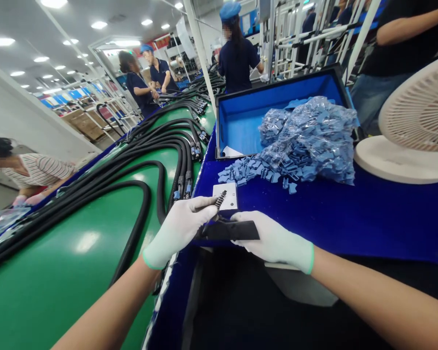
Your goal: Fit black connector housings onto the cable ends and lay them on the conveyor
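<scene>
Both my hands wear white gloves and meet at the near edge of the blue bench (pixel 350 214). My left hand (pixel 178 228) is closed, pinching the end of a thin black ridged piece (pixel 220 199) that points up over a small white plate (pixel 227 196). My right hand (pixel 273 240) is closed round a flat black bar (pixel 229 230) held level between the two hands. Just beyond lies a heap of small blue parts (pixel 248 170) spilling from clear bags (pixel 310 138).
A blue tray (pixel 241 121) stands behind the bags. At the right is a white fan (pixel 419 116). Left of the bench a green conveyor (pixel 58 272) carries several black cables (pixel 146 160). Other workers stand along the line and beyond the tray.
</scene>
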The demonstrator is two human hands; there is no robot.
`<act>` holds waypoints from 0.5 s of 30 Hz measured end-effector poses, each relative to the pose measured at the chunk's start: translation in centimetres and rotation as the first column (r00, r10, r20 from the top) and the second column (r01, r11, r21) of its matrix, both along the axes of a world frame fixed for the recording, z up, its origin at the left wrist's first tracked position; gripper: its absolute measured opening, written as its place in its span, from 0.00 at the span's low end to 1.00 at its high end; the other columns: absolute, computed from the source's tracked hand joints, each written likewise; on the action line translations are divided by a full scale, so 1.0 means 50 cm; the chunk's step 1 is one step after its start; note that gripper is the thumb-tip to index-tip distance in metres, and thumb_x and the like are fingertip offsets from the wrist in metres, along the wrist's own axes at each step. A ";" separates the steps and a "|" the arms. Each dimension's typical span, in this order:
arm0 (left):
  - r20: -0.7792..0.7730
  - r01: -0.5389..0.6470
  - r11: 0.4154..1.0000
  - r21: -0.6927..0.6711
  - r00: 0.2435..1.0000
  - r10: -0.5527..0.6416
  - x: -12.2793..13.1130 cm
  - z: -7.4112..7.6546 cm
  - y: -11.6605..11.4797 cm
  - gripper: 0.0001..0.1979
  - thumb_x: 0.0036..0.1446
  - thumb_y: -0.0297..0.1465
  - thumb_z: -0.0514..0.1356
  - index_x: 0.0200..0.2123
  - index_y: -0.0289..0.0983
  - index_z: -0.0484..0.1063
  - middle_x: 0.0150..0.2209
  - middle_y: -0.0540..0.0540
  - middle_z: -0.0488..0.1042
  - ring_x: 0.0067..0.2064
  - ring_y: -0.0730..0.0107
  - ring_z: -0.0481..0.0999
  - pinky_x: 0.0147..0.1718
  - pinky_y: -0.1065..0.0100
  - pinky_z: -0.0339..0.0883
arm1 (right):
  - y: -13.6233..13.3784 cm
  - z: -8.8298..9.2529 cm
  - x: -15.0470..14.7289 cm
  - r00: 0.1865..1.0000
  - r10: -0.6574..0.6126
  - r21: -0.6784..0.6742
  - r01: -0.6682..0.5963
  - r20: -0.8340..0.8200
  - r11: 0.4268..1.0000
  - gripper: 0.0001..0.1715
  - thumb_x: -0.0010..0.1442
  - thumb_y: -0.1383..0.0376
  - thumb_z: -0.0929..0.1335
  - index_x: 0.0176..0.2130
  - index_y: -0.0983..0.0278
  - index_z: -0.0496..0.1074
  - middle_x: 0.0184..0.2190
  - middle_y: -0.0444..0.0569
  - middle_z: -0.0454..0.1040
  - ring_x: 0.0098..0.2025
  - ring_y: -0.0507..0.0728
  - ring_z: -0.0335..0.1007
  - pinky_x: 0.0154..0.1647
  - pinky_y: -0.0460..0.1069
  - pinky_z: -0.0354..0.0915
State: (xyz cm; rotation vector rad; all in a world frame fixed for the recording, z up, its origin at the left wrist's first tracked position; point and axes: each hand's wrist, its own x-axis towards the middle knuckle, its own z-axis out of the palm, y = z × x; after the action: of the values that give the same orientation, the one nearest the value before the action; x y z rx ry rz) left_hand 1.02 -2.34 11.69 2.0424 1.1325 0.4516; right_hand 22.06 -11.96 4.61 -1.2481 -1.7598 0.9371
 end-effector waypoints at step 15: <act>0.040 0.004 1.000 -0.012 0.999 -0.003 0.036 -0.014 -0.002 0.15 0.68 0.40 0.58 0.50 0.41 0.80 0.44 0.49 0.81 0.49 0.56 0.79 0.46 0.63 0.69 | -0.032 0.025 0.047 0.866 -0.140 0.015 0.152 0.479 0.988 0.13 0.55 0.77 0.67 0.39 0.65 0.74 0.37 0.55 0.77 0.41 0.62 0.75 0.45 0.53 0.68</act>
State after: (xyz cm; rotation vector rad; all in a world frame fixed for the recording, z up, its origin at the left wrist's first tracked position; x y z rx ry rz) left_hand 2.83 -2.46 11.01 2.0160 1.1052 0.4808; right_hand 24.39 -13.54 5.87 -1.7144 -1.9906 0.5888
